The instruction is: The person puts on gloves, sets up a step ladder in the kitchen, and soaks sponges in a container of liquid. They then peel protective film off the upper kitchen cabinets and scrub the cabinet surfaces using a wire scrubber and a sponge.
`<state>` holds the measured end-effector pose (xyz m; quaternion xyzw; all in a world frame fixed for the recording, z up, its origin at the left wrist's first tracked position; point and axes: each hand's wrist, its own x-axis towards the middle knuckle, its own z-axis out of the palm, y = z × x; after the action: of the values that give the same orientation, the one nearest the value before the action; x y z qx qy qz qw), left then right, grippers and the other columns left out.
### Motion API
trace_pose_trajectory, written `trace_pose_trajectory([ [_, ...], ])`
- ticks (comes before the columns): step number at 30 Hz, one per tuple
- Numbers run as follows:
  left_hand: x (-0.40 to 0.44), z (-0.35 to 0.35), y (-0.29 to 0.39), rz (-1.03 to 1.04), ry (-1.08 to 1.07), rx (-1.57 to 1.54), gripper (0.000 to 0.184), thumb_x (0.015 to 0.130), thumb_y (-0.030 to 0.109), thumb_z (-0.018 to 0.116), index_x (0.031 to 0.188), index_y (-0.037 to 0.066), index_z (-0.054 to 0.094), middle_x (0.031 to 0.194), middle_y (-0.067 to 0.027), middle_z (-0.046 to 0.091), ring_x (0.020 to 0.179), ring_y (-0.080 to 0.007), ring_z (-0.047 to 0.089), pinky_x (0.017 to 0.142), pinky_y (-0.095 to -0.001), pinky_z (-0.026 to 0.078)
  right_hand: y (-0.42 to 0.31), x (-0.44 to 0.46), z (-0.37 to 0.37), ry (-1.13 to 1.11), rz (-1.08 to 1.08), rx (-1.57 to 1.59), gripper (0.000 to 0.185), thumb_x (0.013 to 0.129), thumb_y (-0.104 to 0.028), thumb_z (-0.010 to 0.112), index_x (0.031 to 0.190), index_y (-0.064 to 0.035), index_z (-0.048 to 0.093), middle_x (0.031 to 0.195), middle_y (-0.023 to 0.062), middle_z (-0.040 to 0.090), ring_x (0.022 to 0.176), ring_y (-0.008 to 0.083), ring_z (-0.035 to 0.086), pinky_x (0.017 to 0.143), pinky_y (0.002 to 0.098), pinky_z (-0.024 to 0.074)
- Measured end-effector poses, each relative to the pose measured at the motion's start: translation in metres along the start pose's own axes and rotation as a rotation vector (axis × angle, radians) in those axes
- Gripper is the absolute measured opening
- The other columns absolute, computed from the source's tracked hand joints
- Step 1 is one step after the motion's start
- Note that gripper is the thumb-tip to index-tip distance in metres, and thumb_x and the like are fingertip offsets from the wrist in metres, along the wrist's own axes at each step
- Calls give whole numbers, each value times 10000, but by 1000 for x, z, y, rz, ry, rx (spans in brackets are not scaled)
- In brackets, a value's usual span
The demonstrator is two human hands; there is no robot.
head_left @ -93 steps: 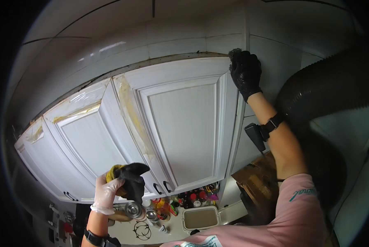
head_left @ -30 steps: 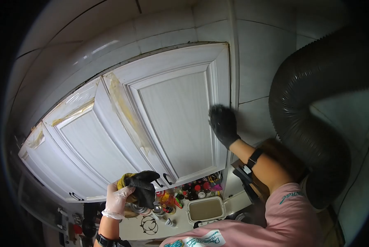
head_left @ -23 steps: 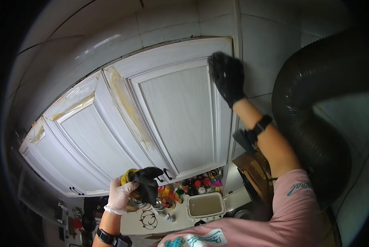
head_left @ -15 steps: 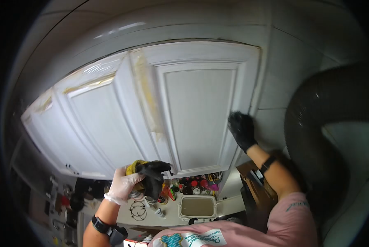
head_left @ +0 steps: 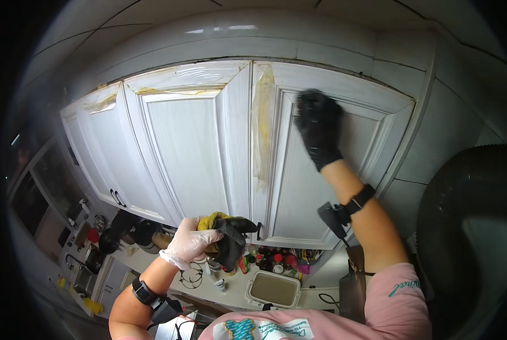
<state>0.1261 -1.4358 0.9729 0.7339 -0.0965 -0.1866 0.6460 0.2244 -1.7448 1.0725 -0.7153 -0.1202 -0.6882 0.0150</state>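
My left hand (head_left: 192, 242), in a thin whitish glove, is closed on a black and yellow glove (head_left: 229, 235) in front of the lower cabinet edge. My right hand (head_left: 319, 127), in a black glove, is against the upper left part of the rightmost white cabinet door (head_left: 304, 187). Its fingers are curled and blurred by motion; something dark and rough shows at the fingertips, too unclear to name. Yellowed film (head_left: 262, 127) clings to the door's left edge, and more film (head_left: 180, 89) lies along the top of the door beside it.
Below the cabinets, a counter (head_left: 236, 292) bears a tub of murky liquid (head_left: 274, 289), several bottles and jars (head_left: 277, 262), and a wire rack (head_left: 191, 276). A large dark flexible duct (head_left: 440, 226) curves at the right. A sink (head_left: 85, 281) is at the lower left.
The view has swung left, bringing the sink in. My right hand has gone from the door's right edge up to its upper left part. My left hand still holds the glove.
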Motion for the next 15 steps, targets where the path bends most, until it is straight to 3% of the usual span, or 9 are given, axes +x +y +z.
trace_pose_trajectory([
  [1,-2,-1,1,1,1,2,172,739,37,596,882,-57,581,712,-26,581,546,-54,482,434,-204,368,-12,2,18,6,-42,-153,179,789,-175,551,926,-61,528,867,139,543,827,338,513,743,433,403],
  [2,-3,-2,3,21,0,-7,192,719,28,609,885,-64,589,740,-36,602,613,-85,534,548,-225,429,-17,0,24,-100,42,-150,343,685,-118,617,1021,-77,559,947,134,552,875,303,513,765,424,398],
  [3,-3,-4,3,42,0,-18,212,699,19,623,889,-72,597,768,-46,623,680,-116,586,662,-247,489,-16,0,23,-97,30,-145,332,687,-114,614,1014,-79,565,951,138,553,883,310,512,766,422,400],
  [4,-4,-6,0,42,0,-20,212,699,19,623,889,-72,597,768,-46,623,680,-116,586,662,-247,489,-14,-1,21,-98,21,-140,321,689,-111,612,1006,-80,571,955,142,555,890,317,511,766,420,402],
  [6,-9,-15,-10,129,52,17,193,730,47,607,887,-61,578,714,-35,588,575,-70,520,491,-218,434,4,-3,-6,-71,-203,-37,230,754,-132,569,969,-52,545,869,122,543,829,313,516,729,428,398],
  [7,-13,-21,-15,132,54,13,193,730,47,607,887,-61,578,714,-35,588,575,-70,520,491,-218,434,16,-10,-14,-84,-138,-4,285,744,-130,584,1023,-75,566,898,124,551,842,308,511,735,419,393],
  [13,-21,-29,-12,27,121,33,193,722,34,616,887,-64,605,755,-39,615,682,-95,563,660,-239,474,-1,44,-33,157,-283,85,329,738,-119,596,1065,-99,566,965,130,548,881,307,497,765,412,391],
  [14,-22,-22,-6,30,116,43,193,722,34,616,887,-64,605,755,-39,615,682,-95,563,660,-239,474,-7,50,-14,32,-119,17,321,731,-93,592,1052,-98,569,1007,133,552,909,307,504,764,416,401],
  [15,-23,-14,2,45,95,4,195,723,31,614,895,-61,607,757,-34,616,686,-92,561,667,-242,473,-14,59,-1,130,-342,-94,222,722,-82,594,943,-64,591,900,144,569,825,316,534,733,414,426],
])
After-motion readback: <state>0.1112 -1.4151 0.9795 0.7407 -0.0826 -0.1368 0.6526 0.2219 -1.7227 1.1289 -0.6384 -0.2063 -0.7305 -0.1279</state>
